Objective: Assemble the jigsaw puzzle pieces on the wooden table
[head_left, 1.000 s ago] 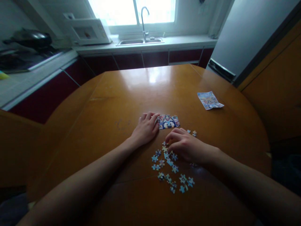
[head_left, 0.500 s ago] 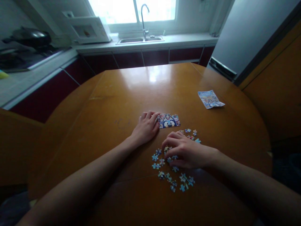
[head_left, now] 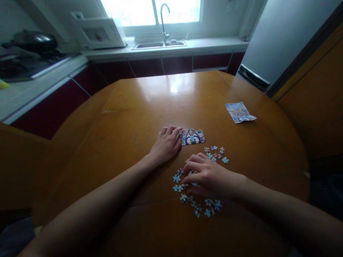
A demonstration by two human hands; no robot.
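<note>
A small joined patch of jigsaw puzzle (head_left: pixel 192 137) lies near the middle of the round wooden table (head_left: pixel 128 117). My left hand (head_left: pixel 166 144) rests flat beside its left edge, fingers stretched and touching it. My right hand (head_left: pixel 207 175) lies palm down over a scatter of loose puzzle pieces (head_left: pixel 199 207), fingers curled lightly onto them; whether a piece is pinched is hidden. A few more loose pieces (head_left: pixel 215 152) lie just beyond its knuckles.
A printed puzzle leaflet (head_left: pixel 239 112) lies at the table's far right. Beyond the table run a kitchen counter with a sink and tap (head_left: pixel 163 35), a microwave (head_left: pixel 100 34) and a dark pan (head_left: pixel 34 41). A grey fridge (head_left: pixel 278 39) stands at the right.
My right hand has slid toward me and slightly left over the loose pieces, uncovering the small group of pieces beyond it. My left hand has stayed by the joined patch.
</note>
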